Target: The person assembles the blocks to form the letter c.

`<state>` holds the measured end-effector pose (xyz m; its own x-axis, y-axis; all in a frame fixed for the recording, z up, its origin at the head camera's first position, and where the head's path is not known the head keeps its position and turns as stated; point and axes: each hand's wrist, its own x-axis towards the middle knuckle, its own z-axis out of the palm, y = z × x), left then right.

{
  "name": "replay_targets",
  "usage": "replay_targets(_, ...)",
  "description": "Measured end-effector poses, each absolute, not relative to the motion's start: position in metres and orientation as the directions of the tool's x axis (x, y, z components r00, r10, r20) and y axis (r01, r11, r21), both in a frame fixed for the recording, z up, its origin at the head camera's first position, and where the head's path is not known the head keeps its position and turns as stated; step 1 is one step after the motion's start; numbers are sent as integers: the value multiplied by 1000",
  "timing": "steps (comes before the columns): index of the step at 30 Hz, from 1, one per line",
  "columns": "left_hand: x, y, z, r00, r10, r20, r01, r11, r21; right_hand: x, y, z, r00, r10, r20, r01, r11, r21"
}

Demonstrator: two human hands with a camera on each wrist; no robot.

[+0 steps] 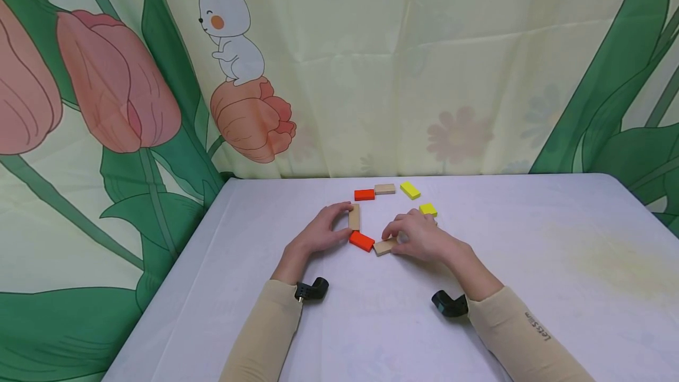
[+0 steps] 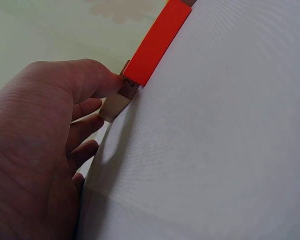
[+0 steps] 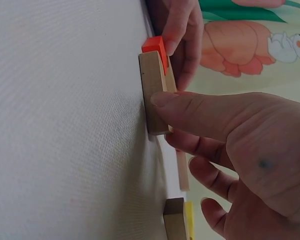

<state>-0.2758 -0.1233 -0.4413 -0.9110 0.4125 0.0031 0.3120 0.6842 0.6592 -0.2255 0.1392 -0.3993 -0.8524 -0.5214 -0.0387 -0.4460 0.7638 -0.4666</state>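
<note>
My left hand (image 1: 322, 231) holds an upright-lying plain wooden block (image 1: 354, 218) by its two ends, thumb at the near end and forefinger at the far end. A red block (image 1: 362, 241) lies slantwise against that near end, close to the thumb. With thumb and forefinger my right hand (image 1: 421, 236) pinches another wooden block (image 1: 383, 247), whose left end meets the red one. In the right wrist view this wooden block (image 3: 152, 95) rests along the tablecloth, the other fingers loosely bent behind it. A dark mark shows on the left block's end (image 2: 127, 85).
Farther back lie a second red block (image 1: 364, 194), a wooden block (image 1: 384, 189) and a yellow block (image 1: 410, 190), completing a rough ring. Another yellow block (image 1: 428, 210) is beyond the right hand, beside a wooden block (image 3: 175, 220) mostly hidden in the head view. A printed curtain (image 1: 361, 75) hangs behind the table.
</note>
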Motion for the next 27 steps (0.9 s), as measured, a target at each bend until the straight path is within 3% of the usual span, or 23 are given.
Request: replay_targets(27,-276,-123,-442,-909,417,6,317,682,659,-229,157,-394,-874,-486,8,-423,753,-505)
